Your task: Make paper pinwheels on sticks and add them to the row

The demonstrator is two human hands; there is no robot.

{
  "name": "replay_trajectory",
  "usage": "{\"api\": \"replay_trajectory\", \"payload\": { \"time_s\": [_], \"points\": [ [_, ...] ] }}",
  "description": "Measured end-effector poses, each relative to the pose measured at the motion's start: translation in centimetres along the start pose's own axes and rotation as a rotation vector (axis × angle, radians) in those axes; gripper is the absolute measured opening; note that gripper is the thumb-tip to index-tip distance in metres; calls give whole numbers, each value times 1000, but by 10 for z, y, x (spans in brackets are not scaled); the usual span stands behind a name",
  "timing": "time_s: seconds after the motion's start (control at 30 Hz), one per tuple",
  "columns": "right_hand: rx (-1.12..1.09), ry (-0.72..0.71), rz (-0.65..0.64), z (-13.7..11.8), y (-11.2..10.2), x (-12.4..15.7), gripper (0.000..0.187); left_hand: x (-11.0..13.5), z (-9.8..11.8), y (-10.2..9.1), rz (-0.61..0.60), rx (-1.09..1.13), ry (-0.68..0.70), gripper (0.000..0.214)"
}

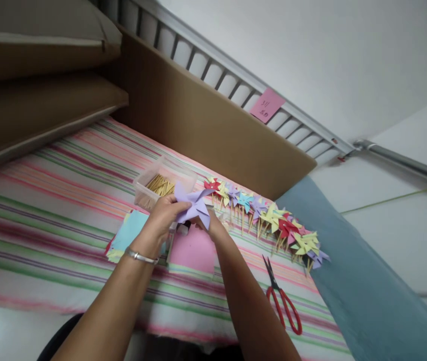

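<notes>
A purple paper pinwheel (197, 203) is held up over the table, its blades folded. My left hand (166, 214) pinches it from the left, with the thumb on its front near the centre. My right hand (213, 226) grips it from below and behind on the right; the blades hide most of those fingers. Below my hands lies a stack of pink paper squares (194, 250). To its left is a pile of light blue and other coloured paper (129, 231). Just behind my hands stands a clear plastic box (144, 185) holding thin wooden sticks (161, 185).
A row of finished pinwheels on sticks (269, 215) runs along the back right. Red-handled scissors (281, 296) lie at the right on the striped cloth (66, 210). A brown board (213, 135) borders the back; large padded brown pieces (48, 110) stand at the left.
</notes>
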State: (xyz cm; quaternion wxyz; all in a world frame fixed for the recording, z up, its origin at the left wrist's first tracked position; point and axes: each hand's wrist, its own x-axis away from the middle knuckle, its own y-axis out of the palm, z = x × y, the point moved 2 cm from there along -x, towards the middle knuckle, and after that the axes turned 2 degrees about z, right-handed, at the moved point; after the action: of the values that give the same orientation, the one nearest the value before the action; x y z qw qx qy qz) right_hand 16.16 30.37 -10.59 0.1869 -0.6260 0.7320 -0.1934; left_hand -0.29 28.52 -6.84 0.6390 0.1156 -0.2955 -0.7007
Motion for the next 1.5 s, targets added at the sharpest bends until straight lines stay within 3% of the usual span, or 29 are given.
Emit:
{"api": "replay_trajectory", "payload": {
  "time_s": [0.13, 0.3, 0.43, 0.57, 0.9, 1.17, 1.5],
  "points": [
    [-146, 128, -82, 10, -27, 39, 14, 0, -3, 4, 10, -34, 24, 18],
    [-341, 109, 70, 21, -55, 88, 12, 0, -25, 17, -29, -140, -1, 17],
    [-389, -83, 211, 12, -77, 98, 10, -2, -46, 26, -32, -205, -4, 20],
    [-185, -321, 278, 0, -90, 100, 7, -1, -63, 37, -32, -267, -21, 22],
    [8, -371, 295, 7, -87, 107, 5, 17, -93, 56, -80, -171, -67, 28],
    [24, -402, 321, 5, -81, 106, 5, 18, -93, 56, -84, -90, -89, 20],
    [-107, -267, 302, 5, -74, 104, 5, 18, -91, 57, -157, -33, -95, 19]
  ]
}}
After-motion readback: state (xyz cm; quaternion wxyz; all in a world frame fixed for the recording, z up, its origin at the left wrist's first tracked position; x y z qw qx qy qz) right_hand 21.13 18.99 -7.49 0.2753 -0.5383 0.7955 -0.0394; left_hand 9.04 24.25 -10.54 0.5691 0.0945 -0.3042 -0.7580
